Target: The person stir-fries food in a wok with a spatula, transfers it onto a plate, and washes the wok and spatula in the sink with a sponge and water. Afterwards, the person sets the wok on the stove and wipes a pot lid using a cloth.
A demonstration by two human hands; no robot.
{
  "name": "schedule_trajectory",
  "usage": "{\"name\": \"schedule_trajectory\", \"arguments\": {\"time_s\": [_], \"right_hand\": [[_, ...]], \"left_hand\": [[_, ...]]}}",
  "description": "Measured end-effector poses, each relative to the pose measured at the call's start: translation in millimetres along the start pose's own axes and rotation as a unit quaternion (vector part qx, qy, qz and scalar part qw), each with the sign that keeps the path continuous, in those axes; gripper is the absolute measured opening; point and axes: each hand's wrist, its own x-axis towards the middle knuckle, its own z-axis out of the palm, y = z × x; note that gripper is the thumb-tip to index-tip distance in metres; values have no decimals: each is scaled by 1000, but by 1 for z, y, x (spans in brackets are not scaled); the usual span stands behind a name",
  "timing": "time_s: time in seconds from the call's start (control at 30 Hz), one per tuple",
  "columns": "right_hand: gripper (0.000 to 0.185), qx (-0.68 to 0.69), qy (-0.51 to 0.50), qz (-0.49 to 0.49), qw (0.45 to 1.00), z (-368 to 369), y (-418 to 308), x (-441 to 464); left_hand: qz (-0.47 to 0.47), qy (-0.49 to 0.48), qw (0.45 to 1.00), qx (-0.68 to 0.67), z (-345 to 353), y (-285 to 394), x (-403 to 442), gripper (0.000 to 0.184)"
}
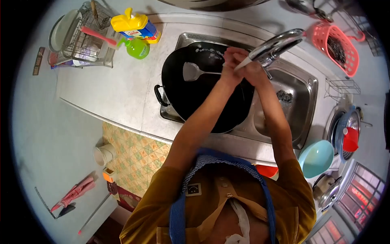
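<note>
My left hand (232,67) and my right hand (254,72) meet under the spout of the chrome faucet (276,42), over the right part of a large black wok (199,97). A pale streak, seemingly water, runs from the spout onto them. The left fingers look stretched out, with nothing visible in them. My right fingers are hidden by the faucet and the other hand. Inside the wok lies a metal spatula (192,72), its handle passing toward my left wrist. Small white suds (207,52) show near the wok's far rim.
The wok covers the left sink basin. In the right basin (302,97) lies a dark scouring pad (284,96). A green bottle (138,49), a yellow jug (136,27) and a wire dish rack (87,46) stand left. A pink basket (335,46) and blue bowl (317,158) are right.
</note>
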Motion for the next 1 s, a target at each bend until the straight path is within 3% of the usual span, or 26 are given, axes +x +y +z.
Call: {"name": "schedule_trajectory", "arguments": {"time_s": [0.03, 0.1, 0.13, 0.2, 0.23, 0.27, 0.33, 0.37, 0.4, 0.5, 0.53, 0.57, 0.6, 0.63, 0.67, 0.73, 0.77, 0.8, 0.83, 0.87, 0.93, 1.0], "right_hand": [[29, -83, 18, -7, 996, -12, 0, 6], [27, -186, 37, -52, 981, -30, 11, 17], [26, -269, 43, -79, 959, -47, 30, 27], [21, -486, -2, -43, 873, -108, 99, 48], [21, -656, -9, -77, 751, -124, 136, 53], [20, -796, -14, -111, 594, -134, 166, 58], [23, -863, -19, -108, 494, -141, 199, 54], [23, -879, -23, -5, 476, -136, 209, 61], [20, -878, 4, -79, 472, -137, 212, 53], [18, -894, -24, -74, 441, -126, 203, 56], [17, -876, -81, -33, 475, -121, 202, 55], [16, -852, -135, 7, 506, -119, 197, 52], [16, -811, -143, -12, 568, -117, 193, 50], [16, -720, -167, 76, 670, -103, 171, 39], [16, -608, -182, 160, 756, -81, 146, 29], [23, -641, -351, 244, 637, -65, 125, 25], [21, -483, -269, 302, 777, -57, 113, 7], [20, -299, -173, 339, 875, -47, 102, -5], [20, -299, -169, 341, 875, -44, 97, -7], [20, -300, -158, 338, 878, -37, 80, -12], [22, -316, -98, 251, 910, -24, 41, -22], [22, -207, -15, 170, 963, -17, 21, -23]], "left_hand": [[-51, 26, 998, 6, -9, -4, 1, 32], [-73, 182, 981, 14, 17, -3, -17, 30], [-112, 266, 957, 23, 12, -2, -26, 28], [-119, 425, 893, 93, 29, 10, -50, 20], [-115, 429, 891, 93, 27, 14, -61, 20], [-113, 465, 874, 80, 25, 21, -70, 18], [-105, 504, 855, 68, 27, 31, -87, 18], [-86, 503, 856, 80, 32, 36, -95, 18], [-68, 501, 858, 93, 37, 41, -100, 19], [-69, 495, 860, 105, 27, 46, -112, 31], [-76, 490, 862, 107, 27, 47, -114, 31], [-98, 512, 844, 128, 27, 47, -114, 43], [-119, 532, 825, 150, 27, 47, -114, 55], [-143, 522, 827, 152, 21, 46, -116, 71], [-153, 515, 829, 155, 22, 46, -114, 71], [-236, 590, 766, 101, 27, 42, -108, 59], [-247, 583, 766, 106, 33, 37, -112, 59], [-238, 510, 824, 65, 39, 33, -118, 48], [-226, 432, 873, 19, 44, 31, -120, 38], [-235, 426, 873, 23, 33, 27, -119, 38], [-199, 374, 904, -54, 1, 24, -109, 18], [-173, 417, 875, -176, 13, 41, -86, 8]]}}
